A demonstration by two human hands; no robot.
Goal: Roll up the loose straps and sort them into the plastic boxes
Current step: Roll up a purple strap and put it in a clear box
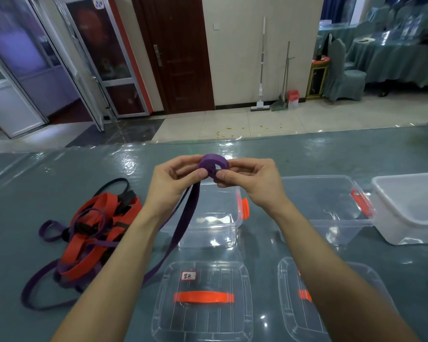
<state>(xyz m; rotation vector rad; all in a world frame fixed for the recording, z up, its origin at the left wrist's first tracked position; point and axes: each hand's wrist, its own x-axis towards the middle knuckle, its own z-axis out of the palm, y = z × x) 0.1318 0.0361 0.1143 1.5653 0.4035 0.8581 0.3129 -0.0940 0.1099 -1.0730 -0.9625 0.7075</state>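
A purple strap (214, 166) is partly wound into a roll held in the air above the table. My left hand (173, 178) pinches the roll from the left and my right hand (252, 180) pinches it from the right. The strap's loose tail (183, 225) hangs down to the left, crossing the near clear plastic box (232, 228). A tangled pile of red, purple and black straps (94, 230) lies on the table at the left.
A second clear box (331, 218) and a white box (410, 218) stand to the right. Two clear lids with orange handles lie in front, the left lid (203, 317) labelled, the right lid (331, 317) partly under my forearm. The table's far edge (232, 140) runs behind.
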